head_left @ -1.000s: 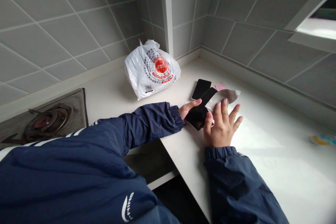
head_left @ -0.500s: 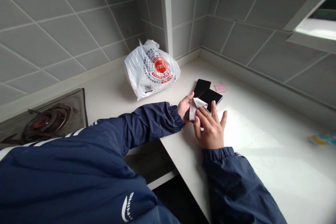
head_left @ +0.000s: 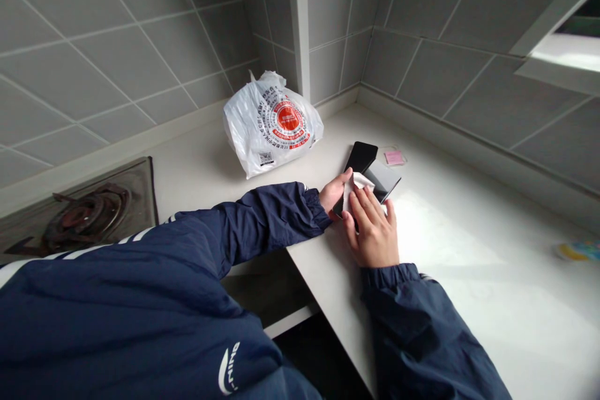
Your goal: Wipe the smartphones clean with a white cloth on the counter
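A black phone [head_left: 385, 179] lies flat on the white counter [head_left: 469, 275], overlapping a second black phone [head_left: 361, 155] behind it. My left hand [head_left: 334, 190] grips the near phone's left edge, thumb on top. My right hand [head_left: 371, 230] presses a small pale cleaning cloth [head_left: 355, 186] onto the near end of the screen with fingers held together and flat. Both arms wear dark blue jacket sleeves.
A white plastic bag with red print [head_left: 272, 122] sits by the tiled wall. A small pink packet [head_left: 393, 157] lies behind the phones. A gas hob [head_left: 79, 212] is at the left. A colourful object [head_left: 577, 250] lies at the right edge.
The cloth was spread out to the right of the phone under my right hand. It has been drawn left and bunched onto the screen's near end, my right hand moving with it.
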`<state>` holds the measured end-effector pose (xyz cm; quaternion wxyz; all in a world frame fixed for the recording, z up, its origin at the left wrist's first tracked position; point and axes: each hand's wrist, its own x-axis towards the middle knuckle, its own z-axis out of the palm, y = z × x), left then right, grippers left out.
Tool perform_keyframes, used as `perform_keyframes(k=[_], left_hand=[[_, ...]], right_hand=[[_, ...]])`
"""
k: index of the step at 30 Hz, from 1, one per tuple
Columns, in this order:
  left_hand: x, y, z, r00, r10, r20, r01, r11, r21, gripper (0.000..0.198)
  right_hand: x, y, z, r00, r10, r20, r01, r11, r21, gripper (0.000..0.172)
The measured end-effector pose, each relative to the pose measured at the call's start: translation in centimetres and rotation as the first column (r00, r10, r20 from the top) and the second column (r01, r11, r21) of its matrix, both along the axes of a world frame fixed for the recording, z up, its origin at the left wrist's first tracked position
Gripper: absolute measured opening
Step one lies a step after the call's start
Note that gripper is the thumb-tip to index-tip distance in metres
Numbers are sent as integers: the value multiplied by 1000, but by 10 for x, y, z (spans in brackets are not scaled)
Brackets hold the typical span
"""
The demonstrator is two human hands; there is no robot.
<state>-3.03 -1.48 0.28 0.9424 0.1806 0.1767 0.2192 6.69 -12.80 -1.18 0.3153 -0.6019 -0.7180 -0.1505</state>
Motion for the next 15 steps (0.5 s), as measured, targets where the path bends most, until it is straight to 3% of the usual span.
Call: perform_keyframes(k=[10, 15], left_hand=[[3, -16, 11, 999, 5, 40, -7, 998, 55, 75], [-1, -11, 14, 1000, -25, -5, 24, 999, -32, 84]], right_hand=[[0, 1, -4, 985, -174, -15, 173, 983, -61, 63], [-2, 1, -2, 996, -85, -14, 84, 993, -83, 58]])
